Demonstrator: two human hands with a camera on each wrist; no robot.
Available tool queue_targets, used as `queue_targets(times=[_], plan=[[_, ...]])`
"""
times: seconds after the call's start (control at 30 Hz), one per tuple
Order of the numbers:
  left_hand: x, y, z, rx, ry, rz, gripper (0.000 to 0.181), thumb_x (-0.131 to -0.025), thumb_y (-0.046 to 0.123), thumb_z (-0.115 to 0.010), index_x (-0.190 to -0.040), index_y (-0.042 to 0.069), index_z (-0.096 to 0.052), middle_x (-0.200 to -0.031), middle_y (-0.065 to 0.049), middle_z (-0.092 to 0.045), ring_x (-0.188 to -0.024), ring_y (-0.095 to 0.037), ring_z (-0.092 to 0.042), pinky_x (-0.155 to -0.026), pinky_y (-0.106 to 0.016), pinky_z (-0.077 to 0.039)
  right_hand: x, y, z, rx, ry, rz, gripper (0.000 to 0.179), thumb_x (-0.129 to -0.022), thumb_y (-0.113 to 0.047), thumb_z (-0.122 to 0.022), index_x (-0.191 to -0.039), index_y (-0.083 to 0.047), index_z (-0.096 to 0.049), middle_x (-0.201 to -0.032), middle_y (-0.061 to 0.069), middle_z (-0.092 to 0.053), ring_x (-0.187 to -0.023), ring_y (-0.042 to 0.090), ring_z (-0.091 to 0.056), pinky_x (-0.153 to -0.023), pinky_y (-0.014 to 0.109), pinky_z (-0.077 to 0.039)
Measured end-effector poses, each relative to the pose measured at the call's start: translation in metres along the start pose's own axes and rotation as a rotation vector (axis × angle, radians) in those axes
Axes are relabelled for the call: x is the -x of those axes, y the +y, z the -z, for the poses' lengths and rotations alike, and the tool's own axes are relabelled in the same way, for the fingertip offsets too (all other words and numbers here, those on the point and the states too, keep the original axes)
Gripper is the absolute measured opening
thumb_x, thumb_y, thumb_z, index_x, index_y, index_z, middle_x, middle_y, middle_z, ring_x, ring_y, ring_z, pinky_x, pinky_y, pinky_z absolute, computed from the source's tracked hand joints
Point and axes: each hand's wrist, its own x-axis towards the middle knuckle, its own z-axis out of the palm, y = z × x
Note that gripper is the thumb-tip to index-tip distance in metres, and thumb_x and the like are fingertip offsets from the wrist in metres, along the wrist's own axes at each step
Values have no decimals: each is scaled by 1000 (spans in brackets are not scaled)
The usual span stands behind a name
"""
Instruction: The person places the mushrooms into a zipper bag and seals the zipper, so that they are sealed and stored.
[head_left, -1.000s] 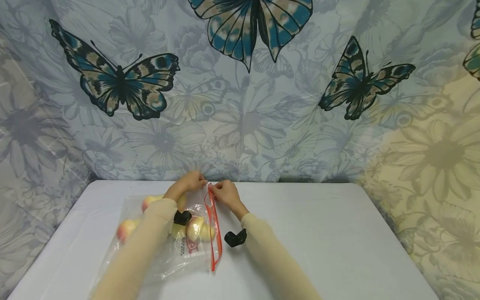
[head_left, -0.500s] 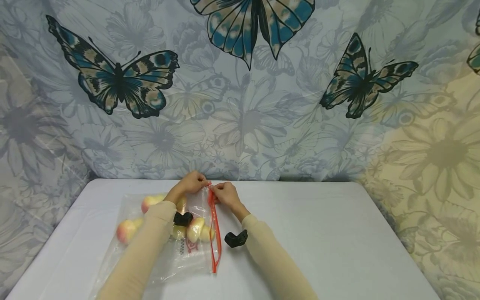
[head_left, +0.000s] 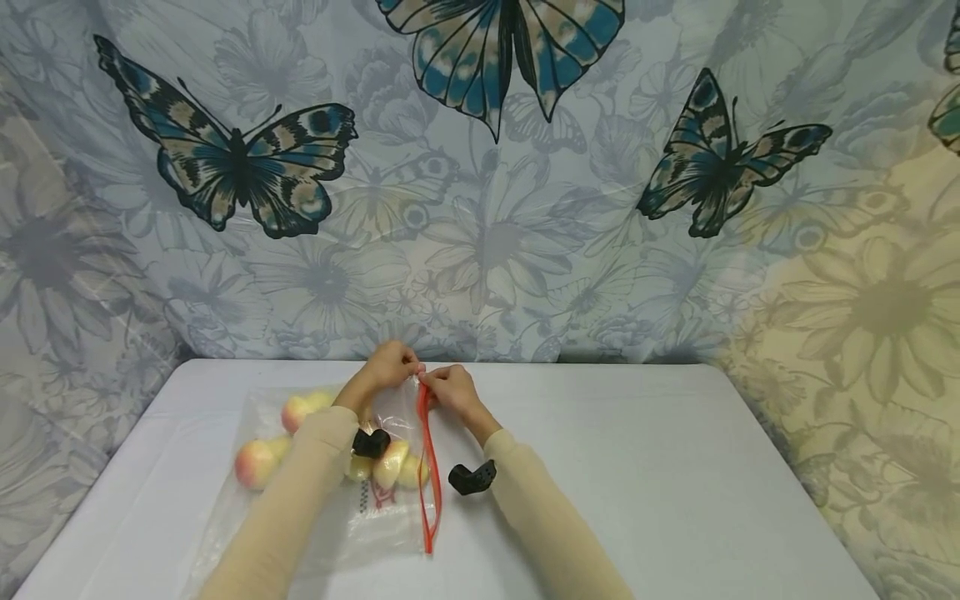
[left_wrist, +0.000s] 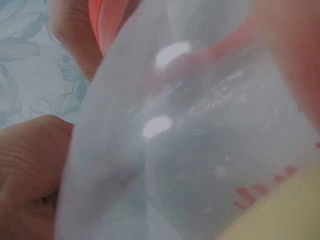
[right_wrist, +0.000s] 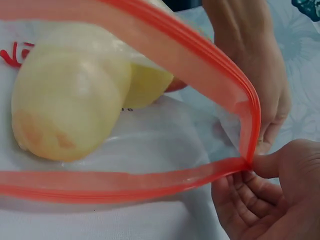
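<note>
A clear plastic zip bag (head_left: 337, 533) with a red zip strip (head_left: 427, 433) lies on the left part of the table, its mouth facing right. Inside are several yellow fruits with red blush (head_left: 257, 463); a large one (right_wrist: 70, 95) shows close behind the mouth in the right wrist view. At the mouth's far corner my right hand (head_left: 453, 389) pinches the red strip between thumb and fingers. My left hand (head_left: 388, 364) reaches over the bag and pinches the same corner from the other side. The mouth gapes between its two red edges.
A white-covered table (head_left: 637, 483) extends to the right of the bag. Right behind its far edge hangs a pale floral cloth (head_left: 480, 250) with large butterflies. Black wrist devices (head_left: 472, 477) sit at both sleeves.
Both hands keep to the far corner, with the left hand shifting slightly right toward the right fingertips. The red edges look closer together in the head view than a second ago.
</note>
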Motion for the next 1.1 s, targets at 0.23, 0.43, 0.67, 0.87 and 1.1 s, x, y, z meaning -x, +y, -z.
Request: queue_targets(times=[0.23,0.43,0.67,0.87,1.1], plan=[[1,3,-3,-37,64,17,24,-93,8,-64,-73,-3,-73,-57,2,-54,-52,-10,-39,-50,-22,-31,12,0,-4,39,56,32,26,-93,-16,-64,-91,7,-75,-64,7,-68,-53,9,-60,-52,17,-45],[3,3,1,-7,29,69,29,-96,11,-60,-75,-4,-72,-61,0,-55,-53,-10,-39,-51,-22,-33,20,2,-5,-27,61,22,33,-96,-21,-63,-88,8,-74,-62,4,-66,-50,5,-58,-53,23,-51],[6,4,3,33,-28,27,28,-97,13,-58,-82,-4,-74,-65,-2,-60,-53,-9,-41,-51,-22,-35,17,6,-2,-92,27,7,37,-97,-27,-61,-94,8,-73,-62,-3,-61,-52,6,-56,-54,22,-50],[2,6,-2,41,-9,9,26,-95,10,-61,-76,-2,-74,-62,-2,-60,-51,-8,-40,-49,-21,-33,12,7,-2,-72,26,13,34,-97,-26,-61,-97,6,-73,-62,-8,-56,-54,5,-51,-53,18,-42],[0,8,-3,39,33,114,33,-97,16,-61,-69,0,-70,-59,-3,-56,-46,-9,-36,-46,-22,-31,22,-3,-5,11,89,-18,27,-93,-20,-63,-94,3,-76,-66,-3,-63,-55,5,-51,-52,18,-41]])
